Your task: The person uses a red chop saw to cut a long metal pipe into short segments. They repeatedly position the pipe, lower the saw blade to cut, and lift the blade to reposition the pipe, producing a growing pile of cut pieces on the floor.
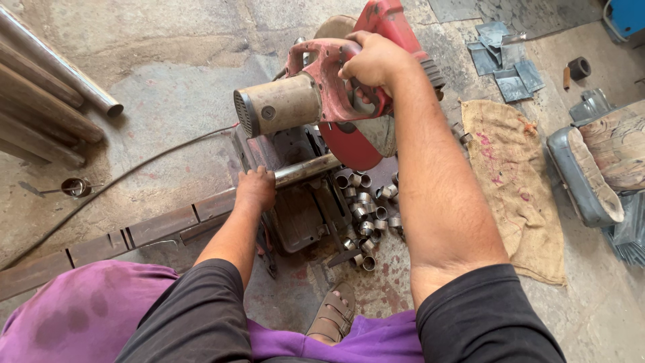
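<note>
Red saw handle [336, 77] sits clenched in our right hand [376, 60] while our left hand [256, 188] grips the steel pipe [306, 168] lying under the blade, with cut rings [366, 212] heaped just beside it and burlap sacking [514, 181] farther right.

— see that red chop saw with the dusty tan motor housing [316, 101]? it sits on the concrete floor, its arm tilted up and its red blade guard raised just above the pipe.

— and the shiny round steel pipe [306, 169]?

— it lies flat across the saw's dark base. short cut steel pipe rings [366, 214] are heaped on the floor just beside the base.
</note>
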